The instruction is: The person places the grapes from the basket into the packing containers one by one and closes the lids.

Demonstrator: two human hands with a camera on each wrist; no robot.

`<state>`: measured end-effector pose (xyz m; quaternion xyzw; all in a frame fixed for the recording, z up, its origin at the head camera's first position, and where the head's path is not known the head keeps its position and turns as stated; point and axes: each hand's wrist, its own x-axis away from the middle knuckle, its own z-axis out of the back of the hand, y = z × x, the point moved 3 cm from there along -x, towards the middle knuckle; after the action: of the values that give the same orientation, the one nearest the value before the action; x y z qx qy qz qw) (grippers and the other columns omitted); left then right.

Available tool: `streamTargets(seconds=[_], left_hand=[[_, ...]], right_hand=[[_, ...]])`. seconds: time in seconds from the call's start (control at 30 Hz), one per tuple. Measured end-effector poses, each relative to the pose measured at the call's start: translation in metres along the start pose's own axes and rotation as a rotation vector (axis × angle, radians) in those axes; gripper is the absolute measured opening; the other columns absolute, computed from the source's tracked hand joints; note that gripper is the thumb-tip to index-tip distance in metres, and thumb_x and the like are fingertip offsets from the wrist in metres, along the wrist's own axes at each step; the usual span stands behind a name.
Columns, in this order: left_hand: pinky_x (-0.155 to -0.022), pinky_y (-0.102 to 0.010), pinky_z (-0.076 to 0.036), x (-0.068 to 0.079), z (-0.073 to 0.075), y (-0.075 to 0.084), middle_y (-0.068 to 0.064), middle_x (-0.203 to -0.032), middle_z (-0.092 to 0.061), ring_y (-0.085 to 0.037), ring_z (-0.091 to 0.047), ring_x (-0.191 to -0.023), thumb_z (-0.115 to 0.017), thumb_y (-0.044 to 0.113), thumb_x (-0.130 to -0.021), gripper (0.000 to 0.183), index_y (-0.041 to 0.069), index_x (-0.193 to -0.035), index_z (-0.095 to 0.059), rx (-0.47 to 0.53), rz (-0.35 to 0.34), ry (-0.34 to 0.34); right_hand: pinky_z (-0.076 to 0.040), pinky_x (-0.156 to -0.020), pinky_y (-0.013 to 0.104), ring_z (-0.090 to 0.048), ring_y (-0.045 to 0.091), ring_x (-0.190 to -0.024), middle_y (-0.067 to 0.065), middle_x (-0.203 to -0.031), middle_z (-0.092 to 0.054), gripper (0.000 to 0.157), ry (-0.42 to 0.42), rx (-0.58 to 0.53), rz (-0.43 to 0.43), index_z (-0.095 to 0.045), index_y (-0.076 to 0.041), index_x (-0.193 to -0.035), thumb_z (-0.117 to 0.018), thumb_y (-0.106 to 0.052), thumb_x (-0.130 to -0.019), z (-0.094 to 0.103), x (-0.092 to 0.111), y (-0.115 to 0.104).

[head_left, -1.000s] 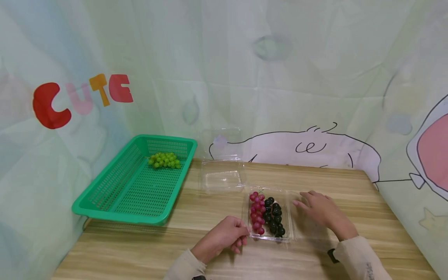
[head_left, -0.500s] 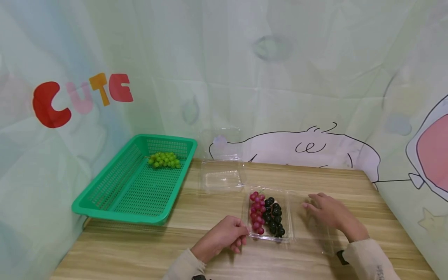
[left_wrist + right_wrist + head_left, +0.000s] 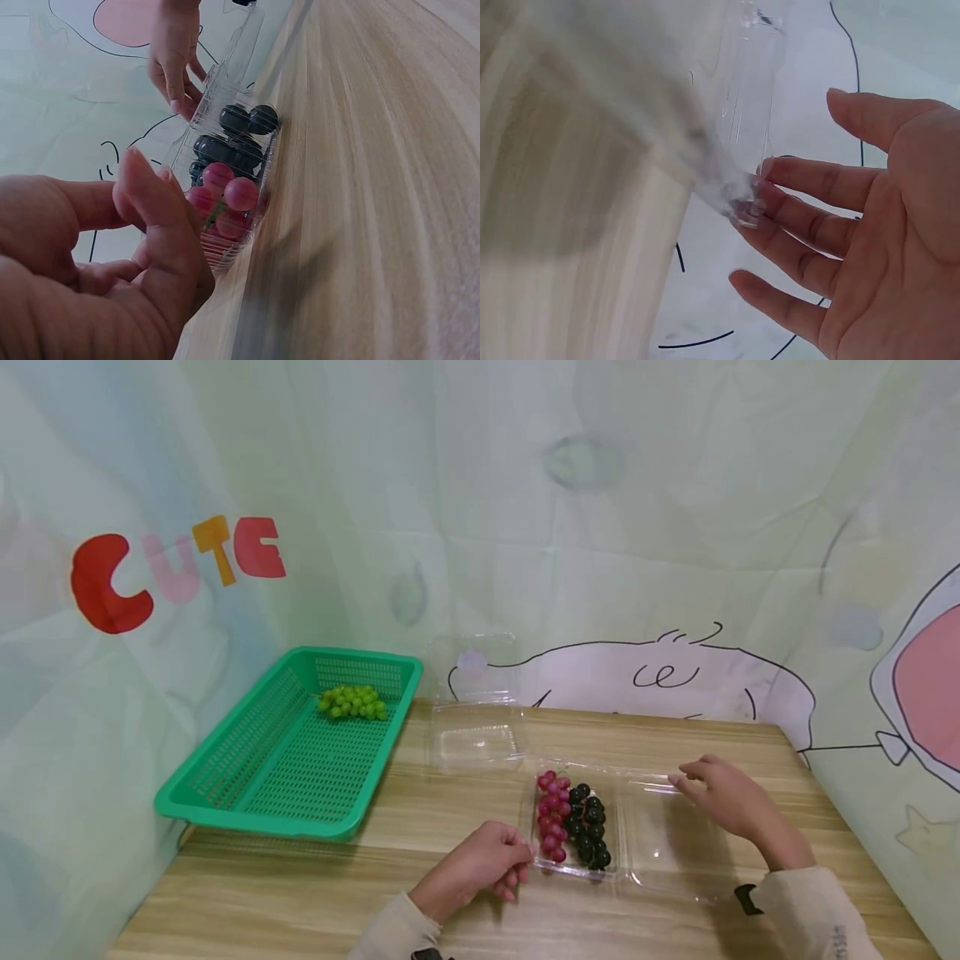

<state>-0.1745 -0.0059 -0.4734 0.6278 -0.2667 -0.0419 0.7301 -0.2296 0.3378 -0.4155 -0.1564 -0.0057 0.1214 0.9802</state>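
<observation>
A clear plastic clamshell box (image 3: pixel 617 827) lies on the table with its lid (image 3: pixel 667 852) folded out to the right. In its base, a bunch of red grapes (image 3: pixel 552 817) lies left of a bunch of black grapes (image 3: pixel 588 827). My left hand (image 3: pixel 487 860) pinches the box's near left corner; in the left wrist view its fingers (image 3: pixel 161 232) are curled and hide part of the rim. My right hand (image 3: pixel 731 797) is at the lid's far right corner. Its fingers (image 3: pixel 802 240) are fairly straight and touch the clear edge, with the thumb apart.
A green plastic basket (image 3: pixel 300 777) stands at the left, holding a bunch of green grapes (image 3: pixel 352 702). Behind the clamshell box is another open clear box (image 3: pixel 480 743), its lid upright against the printed backdrop (image 3: pixel 480 527). The wooden table (image 3: pixel 300 893) ends at the backdrop.
My right hand has moved right and slightly away from me, and the lid now lies lower and flatter to the right. The left hand and the grapes stay in place.
</observation>
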Motion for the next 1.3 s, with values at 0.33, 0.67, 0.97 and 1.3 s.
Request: streamTargets(seconds=[0.33, 0.67, 0.97, 1.3], left_hand=[[-0.043, -0.018, -0.049, 0.000, 0.001, 0.000, -0.003, -0.064, -0.059, -0.007, -0.048, -0.048, -0.061, 0.007, -0.098, 0.017, -0.004, -0.084, -0.062, -0.001, 0.004, -0.003], [-0.043, -0.018, -0.049, 0.000, 0.001, -0.001, -0.003, -0.064, -0.059, -0.007, -0.048, -0.048, -0.061, 0.007, -0.097, 0.017, -0.004, -0.084, -0.062, 0.000, 0.001, -0.003], [-0.043, -0.018, -0.049, 0.000, 0.001, -0.001, -0.003, -0.064, -0.059, -0.007, -0.048, -0.048, -0.061, 0.007, -0.097, 0.017, -0.005, -0.085, -0.062, 0.002, -0.004, 0.001], [-0.043, -0.018, -0.048, 0.000, 0.001, -0.001, -0.003, -0.065, -0.059, -0.008, -0.048, -0.049, -0.061, 0.008, -0.098, 0.018, -0.005, -0.087, -0.063, -0.003, 0.001, 0.001]], right_hand=[[-0.057, -0.080, 0.054, -0.067, 0.038, -0.094, 0.021, -0.101, -0.071, 0.036, 0.073, -0.130, -0.031, -0.068, 0.012, -0.112, -0.066, -0.021, -0.099, 0.011, -0.002, 0.006], [-0.058, -0.068, 0.039, -0.071, 0.023, -0.076, 0.025, -0.107, -0.072, 0.048, 0.052, -0.254, -0.141, -0.063, 0.011, -0.122, -0.062, -0.033, -0.102, 0.019, 0.003, 0.017], [-0.062, -0.073, 0.039, -0.071, 0.028, -0.091, 0.026, -0.114, -0.069, 0.047, 0.028, -0.357, -0.185, -0.060, 0.011, -0.128, -0.060, -0.030, -0.104, 0.023, 0.007, 0.022], [-0.059, -0.072, 0.025, -0.063, 0.013, -0.089, 0.017, -0.110, -0.069, 0.050, 0.074, -0.509, -0.186, -0.059, 0.010, -0.131, -0.049, -0.034, -0.108, 0.030, 0.007, 0.021]])
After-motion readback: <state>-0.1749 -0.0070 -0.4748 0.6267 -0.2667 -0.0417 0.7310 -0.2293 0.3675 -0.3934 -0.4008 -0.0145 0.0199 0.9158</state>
